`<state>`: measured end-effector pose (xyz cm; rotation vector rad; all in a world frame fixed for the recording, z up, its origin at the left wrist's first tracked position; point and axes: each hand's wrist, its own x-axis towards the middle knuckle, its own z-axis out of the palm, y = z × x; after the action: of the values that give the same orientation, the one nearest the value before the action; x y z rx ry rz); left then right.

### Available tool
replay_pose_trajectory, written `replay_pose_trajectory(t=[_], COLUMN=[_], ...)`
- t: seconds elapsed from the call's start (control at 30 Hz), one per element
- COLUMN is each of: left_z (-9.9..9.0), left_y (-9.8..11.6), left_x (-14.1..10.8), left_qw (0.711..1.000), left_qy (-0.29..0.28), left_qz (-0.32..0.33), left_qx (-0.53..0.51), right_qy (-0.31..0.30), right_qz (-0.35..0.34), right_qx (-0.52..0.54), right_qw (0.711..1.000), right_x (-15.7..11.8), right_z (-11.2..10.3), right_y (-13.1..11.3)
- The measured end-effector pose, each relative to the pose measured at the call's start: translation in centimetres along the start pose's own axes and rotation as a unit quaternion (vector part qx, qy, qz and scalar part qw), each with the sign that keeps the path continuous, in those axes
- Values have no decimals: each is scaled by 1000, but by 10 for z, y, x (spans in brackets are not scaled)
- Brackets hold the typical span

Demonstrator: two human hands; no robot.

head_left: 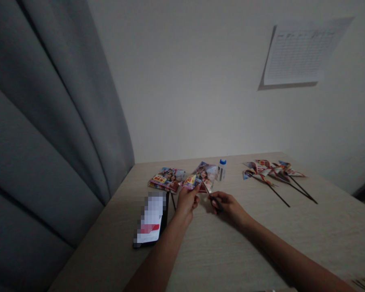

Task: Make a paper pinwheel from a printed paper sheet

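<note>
My left hand pinches a colourful printed paper sheet near the middle of the table. In my right hand are dark-handled scissors, their blades pointing up and left at the paper's edge. Whether the blades are parted is too small to tell. Just left of the held paper lies a stack of printed paper pieces. Behind my right hand stands a glue bottle with a blue cap.
A phone with a lit, blurred screen lies left of my left forearm. Paper pinwheels on dark sticks lie at the right of the wooden table. A grey curtain hangs at the left; a printed sheet is on the wall.
</note>
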<state>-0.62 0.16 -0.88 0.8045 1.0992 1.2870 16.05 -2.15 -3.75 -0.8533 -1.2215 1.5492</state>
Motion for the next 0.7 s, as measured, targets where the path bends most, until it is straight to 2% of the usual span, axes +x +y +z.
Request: replay_pose_trajectory(t=[0.47,0.7], left_z=[1,-1], left_y=[2,4], left_x=[0,0], left_qw=[1000,999], left_qy=[14,31], left_qz=[-8,-7], left_qx=[-18,-15], right_qy=[9,40], right_qz=[3,-4], right_qx=[0,-97], right_qw=[1000,994], right_x=[1,-4], right_z=[0,-2], right_y=[3,-5])
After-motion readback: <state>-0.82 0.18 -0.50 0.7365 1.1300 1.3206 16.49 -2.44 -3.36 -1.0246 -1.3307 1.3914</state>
